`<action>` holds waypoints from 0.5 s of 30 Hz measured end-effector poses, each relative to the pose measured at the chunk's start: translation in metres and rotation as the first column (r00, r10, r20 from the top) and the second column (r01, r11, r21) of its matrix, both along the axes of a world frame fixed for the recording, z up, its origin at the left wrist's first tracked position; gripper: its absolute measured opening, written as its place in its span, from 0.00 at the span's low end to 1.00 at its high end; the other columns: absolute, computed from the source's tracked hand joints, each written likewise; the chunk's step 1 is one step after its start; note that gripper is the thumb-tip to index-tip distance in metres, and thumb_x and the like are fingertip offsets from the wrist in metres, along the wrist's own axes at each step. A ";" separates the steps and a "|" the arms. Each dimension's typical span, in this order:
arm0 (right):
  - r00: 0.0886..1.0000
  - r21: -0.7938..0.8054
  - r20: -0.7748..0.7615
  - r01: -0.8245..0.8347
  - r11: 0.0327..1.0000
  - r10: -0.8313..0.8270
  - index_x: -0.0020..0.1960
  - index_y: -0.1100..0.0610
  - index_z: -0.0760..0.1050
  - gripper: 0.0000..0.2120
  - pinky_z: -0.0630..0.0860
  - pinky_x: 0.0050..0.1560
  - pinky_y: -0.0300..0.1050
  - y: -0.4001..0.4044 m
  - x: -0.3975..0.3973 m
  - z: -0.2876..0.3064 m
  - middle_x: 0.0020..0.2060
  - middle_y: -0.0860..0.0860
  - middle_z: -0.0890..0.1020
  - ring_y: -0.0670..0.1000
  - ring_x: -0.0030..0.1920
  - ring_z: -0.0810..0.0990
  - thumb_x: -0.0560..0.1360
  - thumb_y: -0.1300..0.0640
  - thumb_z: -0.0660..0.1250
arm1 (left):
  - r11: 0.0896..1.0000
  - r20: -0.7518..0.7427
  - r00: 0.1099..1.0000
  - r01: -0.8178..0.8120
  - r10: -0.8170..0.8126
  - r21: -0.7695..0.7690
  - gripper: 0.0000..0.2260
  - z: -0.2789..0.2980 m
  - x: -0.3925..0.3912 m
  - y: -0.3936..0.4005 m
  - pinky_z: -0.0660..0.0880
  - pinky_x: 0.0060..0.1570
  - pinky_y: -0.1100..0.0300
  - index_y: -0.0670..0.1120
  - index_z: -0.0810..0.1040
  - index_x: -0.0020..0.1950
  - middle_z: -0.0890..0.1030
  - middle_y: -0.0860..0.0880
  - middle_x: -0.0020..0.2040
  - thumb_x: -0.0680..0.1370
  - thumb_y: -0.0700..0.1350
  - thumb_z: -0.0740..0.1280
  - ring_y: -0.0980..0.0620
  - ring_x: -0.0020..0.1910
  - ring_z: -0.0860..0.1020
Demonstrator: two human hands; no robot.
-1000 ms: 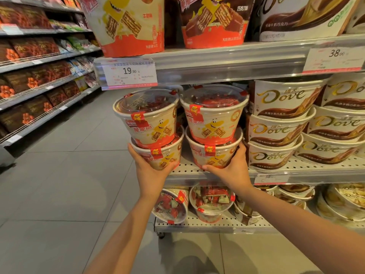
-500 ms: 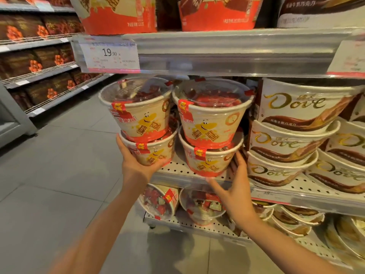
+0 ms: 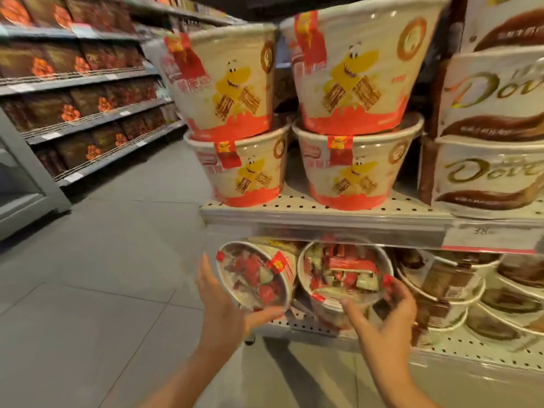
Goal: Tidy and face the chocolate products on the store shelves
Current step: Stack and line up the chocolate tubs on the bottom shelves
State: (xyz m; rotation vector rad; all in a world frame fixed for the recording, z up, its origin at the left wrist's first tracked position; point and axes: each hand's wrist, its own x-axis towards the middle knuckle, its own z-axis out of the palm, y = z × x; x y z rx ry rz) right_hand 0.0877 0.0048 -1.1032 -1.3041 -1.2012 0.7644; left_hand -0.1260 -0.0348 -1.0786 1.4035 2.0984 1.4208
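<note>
Nearest the camera, both hands had dropped from the middle shelf to the one below it. The left hand (image 3: 223, 304) cupped the outer side and underside of the left lower tub (image 3: 256, 275), a clear-lidded wafer-chocolate bucket tipped so its lid faced outward; fingers lay spread and gently curved along the rim, thumb reaching beneath, touching or very nearly so, though motion blur hid whether a firm hold was made. The right hand (image 3: 385, 313) was spread wide in front of the right lower tub (image 3: 344, 272), fingertips just at its right rim and thumb toward its front, holding nothing yet as far as could be told. Both tubs leaned forward on the bottom shelf (image 3: 447, 346), lids showing rather than printed fronts, so they looked like the next items to be stood up and faced.

Beside them to the right, nested Dove tubs (image 3: 447, 287) lay tilted on the same shelf.

Above, on the perforated middle shelf (image 3: 294, 206), the two stacks of wafer tubs (image 3: 350, 119) that the hands had been steadying a second earlier stood released, upright, mascot fronts outward and roughly level with the edge; that pair appeared finished. Upper Dove tubs (image 3: 488, 172) sat stacked at their right.

Farther off, across the grey floor, aisle shelves (image 3: 88, 83) carried brown boxed chocolates.
</note>
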 end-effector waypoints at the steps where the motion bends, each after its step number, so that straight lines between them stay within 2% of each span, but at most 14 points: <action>1: 1.000 -0.010 0.007 0.024 1.000 -0.024 0.70 0.60 0.60 0.43 0.63 0.68 0.46 0.003 -0.004 -0.003 0.64 0.55 0.67 0.55 0.66 0.67 0.62 0.58 0.79 | 0.999 0.020 1.000 0.020 -0.020 -0.027 0.69 -0.005 -0.001 0.003 0.56 0.73 0.45 0.52 0.41 0.76 0.46 0.49 0.77 0.45 0.70 0.75 0.50 0.76 0.50; 3: 0.996 -0.042 0.008 0.091 0.995 -0.090 0.72 0.64 0.58 0.45 0.61 0.67 0.41 0.005 -0.007 -0.003 0.66 0.58 0.65 0.56 0.68 0.64 0.62 0.60 0.78 | 0.998 0.024 0.999 0.025 -0.023 -0.063 0.70 -0.007 -0.002 0.009 0.58 0.72 0.43 0.56 0.36 0.74 0.44 0.52 0.76 0.42 0.69 0.74 0.49 0.75 0.51; 6: 0.986 -0.098 0.035 0.166 0.981 -0.164 0.72 0.64 0.58 0.46 0.62 0.70 0.53 0.009 -0.007 -0.005 0.68 0.60 0.65 0.58 0.69 0.63 0.63 0.56 0.78 | 0.988 0.043 0.998 0.044 -0.038 -0.148 0.72 -0.004 0.000 0.014 0.59 0.71 0.45 0.60 0.32 0.72 0.41 0.59 0.74 0.42 0.65 0.78 0.50 0.75 0.50; 8: 0.991 -0.155 0.040 0.132 0.979 -0.127 0.73 0.63 0.56 0.46 0.61 0.71 0.54 0.014 -0.008 -0.007 0.69 0.59 0.65 0.57 0.70 0.63 0.64 0.54 0.78 | 0.980 0.022 0.998 0.057 -0.053 -0.193 0.72 -0.005 0.000 0.018 0.58 0.72 0.45 0.60 0.31 0.72 0.39 0.59 0.74 0.44 0.63 0.80 0.49 0.76 0.48; 10: 0.997 -0.187 -0.030 0.071 0.980 -0.078 0.74 0.60 0.55 0.44 0.64 0.70 0.55 0.019 -0.009 -0.007 0.70 0.57 0.67 0.56 0.70 0.65 0.66 0.53 0.76 | 0.976 0.029 0.998 0.064 -0.059 -0.210 0.71 -0.007 0.002 0.022 0.55 0.73 0.46 0.60 0.30 0.72 0.38 0.57 0.75 0.47 0.61 0.81 0.48 0.76 0.47; 12: 0.993 -0.183 -0.095 0.046 0.982 -0.064 0.72 0.59 0.59 0.38 0.68 0.67 0.56 0.024 -0.008 -0.007 0.66 0.56 0.71 0.55 0.66 0.70 0.68 0.54 0.74 | 0.979 0.008 0.998 0.070 -0.070 -0.192 0.70 -0.009 0.005 0.023 0.54 0.72 0.47 0.61 0.29 0.71 0.37 0.55 0.75 0.50 0.60 0.82 0.47 0.76 0.45; 15: 0.996 -0.149 -0.075 0.030 0.988 -0.042 0.64 0.55 0.69 0.23 0.72 0.62 0.58 0.028 -0.002 -0.005 0.58 0.54 0.78 0.55 0.59 0.76 0.71 0.54 0.71 | 0.989 -0.040 0.998 0.046 -0.052 -0.137 0.68 -0.009 0.007 0.024 0.54 0.71 0.46 0.64 0.29 0.70 0.38 0.53 0.75 0.51 0.61 0.81 0.46 0.76 0.44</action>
